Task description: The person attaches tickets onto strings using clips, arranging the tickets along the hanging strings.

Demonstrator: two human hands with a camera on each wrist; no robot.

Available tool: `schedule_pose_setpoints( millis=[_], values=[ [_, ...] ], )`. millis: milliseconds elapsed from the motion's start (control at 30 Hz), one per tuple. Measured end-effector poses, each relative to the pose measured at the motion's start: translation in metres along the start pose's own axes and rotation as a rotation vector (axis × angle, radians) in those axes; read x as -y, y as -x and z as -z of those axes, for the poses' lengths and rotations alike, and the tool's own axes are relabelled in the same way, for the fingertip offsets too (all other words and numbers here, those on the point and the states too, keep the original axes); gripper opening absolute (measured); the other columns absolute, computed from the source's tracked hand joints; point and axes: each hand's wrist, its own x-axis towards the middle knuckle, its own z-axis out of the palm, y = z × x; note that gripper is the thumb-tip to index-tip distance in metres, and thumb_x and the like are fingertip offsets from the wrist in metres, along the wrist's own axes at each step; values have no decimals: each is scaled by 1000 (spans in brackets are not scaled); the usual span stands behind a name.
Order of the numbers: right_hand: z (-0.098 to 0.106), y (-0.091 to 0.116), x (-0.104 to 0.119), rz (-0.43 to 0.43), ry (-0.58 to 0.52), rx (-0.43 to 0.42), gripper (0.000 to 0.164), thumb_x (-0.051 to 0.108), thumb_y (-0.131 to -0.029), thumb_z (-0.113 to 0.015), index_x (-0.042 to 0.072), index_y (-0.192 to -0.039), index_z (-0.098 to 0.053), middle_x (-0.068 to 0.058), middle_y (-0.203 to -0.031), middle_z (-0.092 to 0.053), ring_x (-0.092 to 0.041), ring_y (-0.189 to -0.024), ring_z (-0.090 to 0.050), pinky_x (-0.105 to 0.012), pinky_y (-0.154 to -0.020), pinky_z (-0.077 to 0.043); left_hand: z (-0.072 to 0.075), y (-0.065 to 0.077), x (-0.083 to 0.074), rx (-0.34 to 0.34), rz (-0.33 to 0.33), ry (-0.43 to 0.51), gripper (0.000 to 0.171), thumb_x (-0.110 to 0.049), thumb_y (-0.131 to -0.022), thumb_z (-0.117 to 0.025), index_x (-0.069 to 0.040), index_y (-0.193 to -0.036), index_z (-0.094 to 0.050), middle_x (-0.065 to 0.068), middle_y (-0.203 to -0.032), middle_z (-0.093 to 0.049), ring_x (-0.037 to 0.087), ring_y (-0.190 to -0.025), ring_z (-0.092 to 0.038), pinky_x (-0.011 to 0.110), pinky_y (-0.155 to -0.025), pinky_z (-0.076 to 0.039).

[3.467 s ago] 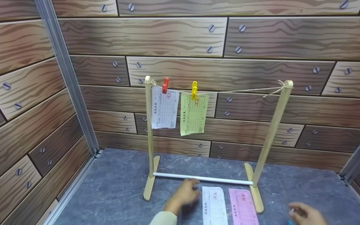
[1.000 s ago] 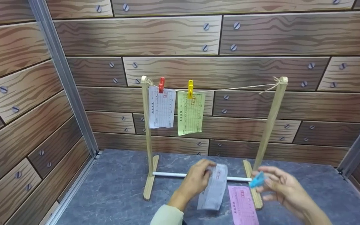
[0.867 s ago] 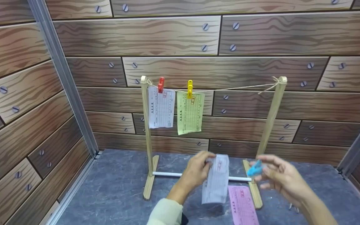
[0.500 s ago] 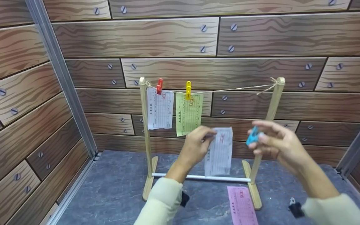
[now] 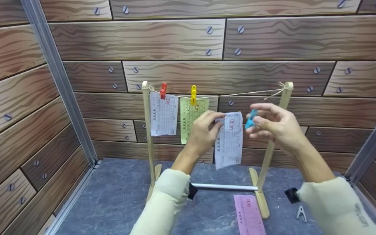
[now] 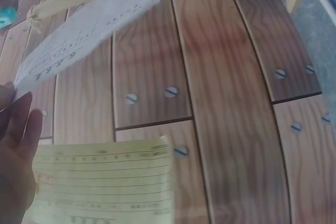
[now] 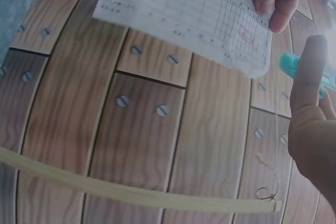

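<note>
Before the wood-patterned wall (image 5: 175, 39), my left hand (image 5: 202, 134) pinches white rectangular paper (image 5: 229, 140), my right hand (image 5: 278, 125) a blue plastic clip (image 5: 250, 123); positioning apparently needs alignment.

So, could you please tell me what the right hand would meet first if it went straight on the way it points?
The right hand, pinching a blue plastic clip, would probably first meet the white printed paper slip held by the left hand, though depth is unclear.
</note>
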Motion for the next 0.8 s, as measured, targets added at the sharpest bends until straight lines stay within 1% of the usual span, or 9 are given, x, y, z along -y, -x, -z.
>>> schedule_pose_setpoints(
  millis=[100,167,233,300,400,533,633,733,800],
  values=[
    [-5,-10,7,25,-25,11,35,-5,-92,-53,-5,-127,-50,-23,-108,-56,-30,-78,-66,-41,-70,-54,4,-13,-1,-47,4,-7,14,2,-85,-65,-1,-98,-69,6,-94,-66,11,-86,-61,17,-79,-47],
    [-8,-17,12,32,-24,-12,35,-4,-91,-55,-4,-126,-51,-23,-107,-57,-30,-77,-66,-40,-69,-54,5,-22,-2,-88,38,6,14,1,-85,-65,-1,-98,-69,6,-95,-67,10,-86,-61,18,-80,-47],
    [-11,-24,17,35,-9,-45,35,-3,-90,-58,-4,-125,-52,-23,-106,-58,-29,-75,-66,-41,-69,-54,6,-30,-3,-138,111,-3,17,-2,-85,-66,-4,-102,-69,4,-93,-68,8,-83,-61,19,-77,-47],
    [-14,-30,22,37,27,-73,35,0,-90,-60,-3,-124,-53,-23,-105,-57,-29,-74,-66,-41,-68,-54,6,-37,-5,-181,200,-24,20,-5,-86,-67,-7,-106,-69,1,-92,-69,6,-78,-61,19,-72,-48],
    [-18,-36,27,27,66,-94,36,4,-89,-63,-3,-124,-53,-23,-105,-56,-29,-73,-67,-41,-67,-54,5,-45,-7,-223,341,-69,24,-10,-85,-69,-12,-109,-70,-4,-87,-70,5,-71,-60,21,-66,-46],
    [-19,-41,31,15,71,-81,37,5,-90,-62,-3,-124,-52,-22,-105,-55,-29,-74,-66,-39,-67,-55,0,-54,-6,-217,497,-105,23,-12,-85,-69,-14,-108,-71,-4,-85,-70,7,-70,-60,24,-64,-46],
    [-17,-43,31,17,62,-82,35,4,-91,-61,-3,-123,-52,-22,-105,-55,-29,-74,-67,-38,-67,-55,-4,-58,-3,-172,590,-174,23,-15,-86,-68,-16,-109,-70,-3,-85,-70,10,-71,-61,25,-63,-46],
    [-15,-45,31,14,45,-83,35,3,-91,-61,-3,-123,-52,-22,-106,-56,-29,-75,-67,-38,-68,-55,-7,-60,-2,-133,643,-240,21,-18,-87,-68,-17,-107,-71,-2,-87,-70,14,-76,-62,29,-64,-46],
    [-13,-46,32,10,31,-77,36,3,-90,-61,-3,-124,-51,-23,-107,-55,-30,-76,-67,-39,-69,-54,-8,-62,-3,-119,649,-272,17,-19,-87,-67,-17,-103,-72,-2,-86,-70,16,-78,-63,31,-65,-46]
  ],
)
